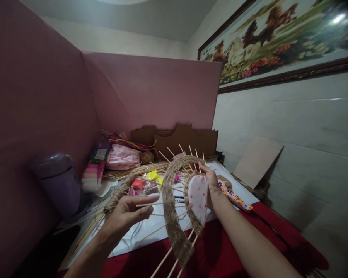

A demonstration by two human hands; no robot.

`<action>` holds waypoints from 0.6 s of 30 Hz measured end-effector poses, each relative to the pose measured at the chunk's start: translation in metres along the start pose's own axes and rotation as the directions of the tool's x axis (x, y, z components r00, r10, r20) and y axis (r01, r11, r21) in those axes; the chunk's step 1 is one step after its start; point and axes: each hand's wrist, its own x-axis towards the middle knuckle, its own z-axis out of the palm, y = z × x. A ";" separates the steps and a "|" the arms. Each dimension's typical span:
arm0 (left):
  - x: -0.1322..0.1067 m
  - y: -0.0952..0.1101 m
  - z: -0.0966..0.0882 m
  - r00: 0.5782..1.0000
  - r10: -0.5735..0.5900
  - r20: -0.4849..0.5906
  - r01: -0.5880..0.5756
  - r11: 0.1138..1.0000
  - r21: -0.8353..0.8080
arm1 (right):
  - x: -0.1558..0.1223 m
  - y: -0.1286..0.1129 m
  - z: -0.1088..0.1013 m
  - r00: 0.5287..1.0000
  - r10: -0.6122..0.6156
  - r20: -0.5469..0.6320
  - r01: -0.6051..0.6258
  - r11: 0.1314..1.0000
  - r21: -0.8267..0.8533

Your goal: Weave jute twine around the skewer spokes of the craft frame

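A heart-shaped frame of wooden skewers wound with jute twine (pixel 170 208) is held up above the table. At its middle sits a padded heart of pink spotted cloth (pixel 197 197). My right hand (pixel 213 183) grips the frame's inner jute ring beside the cloth heart. My left hand (pixel 130 211) pinches a skewer end and jute cord on the left side of the frame. A jute twine roll (pixel 118 197) lies just beyond my left hand.
Pink partition boards (pixel 150 90) wall the back and left. The table has a red cloth (pixel 214 251) and white sheet. A purple bin (pixel 59 181), cloth bags, bundled sticks (pixel 127 172), cardboard pieces and a floral strip (pixel 234 197) lie about.
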 end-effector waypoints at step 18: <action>-0.001 0.004 0.002 0.989 0.016 0.149 -0.039 0.987 0.154 | 0.013 0.002 -0.005 0.995 0.072 -0.063 -0.050 0.952 0.302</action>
